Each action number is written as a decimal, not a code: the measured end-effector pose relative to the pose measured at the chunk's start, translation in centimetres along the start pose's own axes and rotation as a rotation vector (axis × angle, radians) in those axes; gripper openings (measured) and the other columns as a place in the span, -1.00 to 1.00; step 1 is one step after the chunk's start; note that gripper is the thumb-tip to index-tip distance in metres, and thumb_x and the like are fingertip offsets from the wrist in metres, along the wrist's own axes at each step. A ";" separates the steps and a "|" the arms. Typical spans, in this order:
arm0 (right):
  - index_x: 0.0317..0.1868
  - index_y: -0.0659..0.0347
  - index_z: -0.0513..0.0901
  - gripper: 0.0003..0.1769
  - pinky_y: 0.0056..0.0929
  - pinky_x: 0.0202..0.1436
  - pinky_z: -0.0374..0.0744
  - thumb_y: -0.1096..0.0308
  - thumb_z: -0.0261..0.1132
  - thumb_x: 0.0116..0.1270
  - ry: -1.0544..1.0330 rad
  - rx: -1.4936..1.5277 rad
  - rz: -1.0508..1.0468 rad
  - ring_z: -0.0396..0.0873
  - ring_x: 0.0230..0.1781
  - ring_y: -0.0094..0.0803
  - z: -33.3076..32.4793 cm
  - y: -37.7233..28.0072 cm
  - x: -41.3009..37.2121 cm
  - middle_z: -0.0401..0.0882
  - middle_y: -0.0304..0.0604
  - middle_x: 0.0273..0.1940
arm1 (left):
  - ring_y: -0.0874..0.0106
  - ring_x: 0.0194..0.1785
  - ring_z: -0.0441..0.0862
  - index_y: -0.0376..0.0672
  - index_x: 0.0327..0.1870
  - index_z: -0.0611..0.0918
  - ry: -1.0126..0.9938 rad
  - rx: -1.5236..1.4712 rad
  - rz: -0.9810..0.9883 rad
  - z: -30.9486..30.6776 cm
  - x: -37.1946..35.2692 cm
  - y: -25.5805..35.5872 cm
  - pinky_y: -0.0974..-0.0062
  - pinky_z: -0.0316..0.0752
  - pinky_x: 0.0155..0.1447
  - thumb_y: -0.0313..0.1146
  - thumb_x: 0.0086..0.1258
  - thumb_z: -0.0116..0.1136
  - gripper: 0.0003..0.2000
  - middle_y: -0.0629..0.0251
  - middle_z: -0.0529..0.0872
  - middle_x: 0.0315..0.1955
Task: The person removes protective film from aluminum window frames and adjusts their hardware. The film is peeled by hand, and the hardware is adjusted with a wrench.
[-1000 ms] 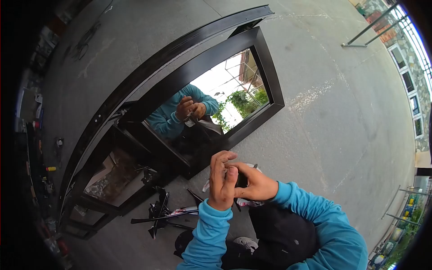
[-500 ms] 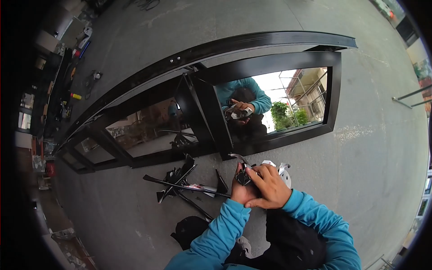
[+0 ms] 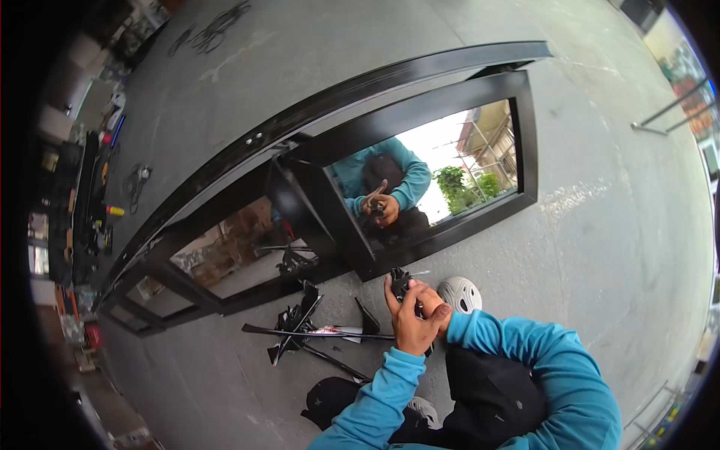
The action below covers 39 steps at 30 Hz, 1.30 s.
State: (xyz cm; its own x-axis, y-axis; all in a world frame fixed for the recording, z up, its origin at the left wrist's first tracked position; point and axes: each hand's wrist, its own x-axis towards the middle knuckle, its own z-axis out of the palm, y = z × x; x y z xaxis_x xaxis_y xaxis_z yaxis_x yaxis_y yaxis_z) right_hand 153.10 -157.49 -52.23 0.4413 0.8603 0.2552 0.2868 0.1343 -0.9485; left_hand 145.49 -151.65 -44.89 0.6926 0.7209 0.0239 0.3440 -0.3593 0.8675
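Note:
A wad of crumpled black film (image 3: 401,280) is squeezed between my two hands, close to the lower edge of a dark-framed glass panel (image 3: 457,238). My left hand (image 3: 411,327) closes on its near side, thumb and fingers pressed around it. Partly hidden behind the left fingers, my right hand (image 3: 430,301) also grips the wad. Just left of the hands, a heap of black strips (image 3: 300,322) lies on the floor, with a white and red scrap (image 3: 339,331) among them. The glass reflects my hands and sleeves.
A long black frame rail (image 3: 375,79) runs behind the panel. My light grey shoe (image 3: 460,294) is beside my right hand. At the far left lie tools and a yellow-handled item (image 3: 115,211). A cable (image 3: 217,34) is coiled on the floor, and a metal stand (image 3: 667,112) is at right.
My left hand has come over the front of the right one, which covered it before. The wad is now bunched more upright. The whole view has shifted and turned slightly.

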 end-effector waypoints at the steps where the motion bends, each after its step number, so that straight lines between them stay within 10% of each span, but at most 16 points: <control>1: 0.15 0.23 0.40 -0.63 -0.23 0.22 0.36 0.20 -0.02 0.48 -0.097 0.052 0.150 0.41 0.05 -0.03 -0.1 0.7 -0.3 0.40 0.06 0.04 | -0.09 0.39 0.18 -0.25 0.01 0.58 0.071 -0.036 -0.031 1.0 -0.2 -0.4 0.08 0.19 0.36 0.12 0.22 0.26 -0.42 -0.14 0.38 0.22; 3: 0.14 0.20 0.41 -0.64 -0.26 0.24 0.35 0.18 -0.06 0.50 -0.161 0.240 0.245 0.40 0.07 -0.09 -1.3 0.8 -0.2 0.39 0.03 0.07 | -0.07 0.22 0.41 -0.29 -0.08 0.58 0.112 0.014 -0.024 2.6 0.4 -1.3 0.13 0.38 0.20 0.05 0.17 0.33 -0.46 -0.24 0.42 0.14; 5: 0.40 0.10 0.14 -0.36 -0.27 0.37 0.23 -0.02 0.02 0.44 0.265 1.143 0.955 0.24 0.30 -0.20 -0.3 1.0 1.0 0.32 -0.04 0.22 | 0.08 0.01 0.53 -0.34 -0.15 0.55 0.211 -0.139 -0.272 3.0 2.0 -0.5 0.25 0.39 0.13 -0.09 0.31 0.22 -0.60 -0.07 0.58 -0.08; 7: 0.47 0.07 -0.07 -0.22 -0.18 0.44 0.15 -0.05 0.05 0.41 0.298 0.903 1.066 0.16 0.38 -0.18 -1.5 -0.3 2.4 0.28 -0.03 0.29 | 0.13 -0.23 0.58 -0.37 -0.24 0.55 0.317 0.072 -0.259 2.8 2.5 -2.3 0.25 0.43 -0.05 -0.17 0.35 0.17 -0.66 -0.04 0.63 -0.35; 10: 0.17 0.10 0.49 -0.50 -0.09 0.38 0.19 0.15 0.30 0.23 0.214 -0.190 0.200 0.22 0.33 0.01 -10.4 -3.3 7.5 0.29 0.11 0.28 | -0.12 -0.36 0.59 -0.35 -0.40 0.62 0.193 0.401 -0.395 -0.4 -0.9 -9.7 0.04 0.42 -0.24 -0.13 0.29 0.15 -0.64 -0.12 0.65 -0.49; 12: -0.21 0.18 0.67 -0.80 -0.18 0.17 0.40 0.35 0.36 0.13 0.628 -0.524 -0.033 0.44 0.09 -0.04 -18.1 -4.6 12.1 0.52 0.02 0.04 | -0.14 -0.26 0.61 -0.38 -0.34 0.61 0.097 0.670 -0.579 -4.6 -3.1 -13.5 0.00 0.45 -0.15 -0.04 0.28 0.11 -0.57 -0.18 0.66 -0.39; 16: -0.17 0.28 0.70 -0.73 -0.42 -0.15 0.57 0.25 0.28 0.26 1.202 -0.161 0.118 0.66 -0.31 -0.28 -32.8 -0.8 20.9 0.70 -0.04 -0.30 | -0.17 -0.05 0.58 -0.42 0.10 0.35 -0.156 0.879 -0.976 -8.8 -2.5 -16.0 0.05 0.46 0.07 -0.08 0.26 0.08 -0.42 -0.31 0.59 -0.08; 23: -0.14 0.24 0.72 -0.68 -0.38 -0.03 0.59 0.18 0.27 0.26 1.121 -0.383 0.212 0.70 -0.21 -0.21 -39.9 -1.1 27.6 0.71 0.03 -0.24 | -0.15 0.12 0.52 -0.30 0.19 0.04 -0.512 0.935 -1.138 -13.5 -1.2 -19.8 0.23 0.40 0.27 -0.36 0.16 0.10 -0.37 -0.32 0.53 0.03; 32: -0.25 0.27 0.72 -0.72 -0.35 -0.08 0.60 0.22 0.24 0.23 1.061 -0.584 0.142 0.69 -0.26 -0.13 -40.8 -0.9 28.4 0.70 0.08 -0.31 | 0.07 0.04 0.62 -0.15 -0.02 0.64 -0.381 0.871 -1.086 -16.3 2.4 -15.9 0.33 0.48 0.17 -0.50 0.08 0.07 -0.63 0.03 0.69 -0.09; 39: -0.41 0.28 0.64 -0.78 -0.19 -0.20 0.57 0.27 0.24 0.14 1.174 -0.739 0.078 0.62 -0.35 -0.02 -39.9 1.3 29.7 0.64 0.06 -0.39 | 0.04 0.17 0.54 -0.16 0.16 0.58 -0.396 0.758 -0.928 -18.8 0.7 -22.2 0.34 0.37 0.30 -0.53 0.08 -0.03 -0.49 -0.08 0.61 0.06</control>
State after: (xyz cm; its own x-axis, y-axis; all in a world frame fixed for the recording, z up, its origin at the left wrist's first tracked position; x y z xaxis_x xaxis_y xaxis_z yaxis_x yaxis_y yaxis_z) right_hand 200.48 -151.37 -38.40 0.8195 -0.1082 0.5628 0.4447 -0.4996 -0.7434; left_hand 126.40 -132.02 -54.76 0.0925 0.7041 -0.7040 0.9872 -0.1572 -0.0276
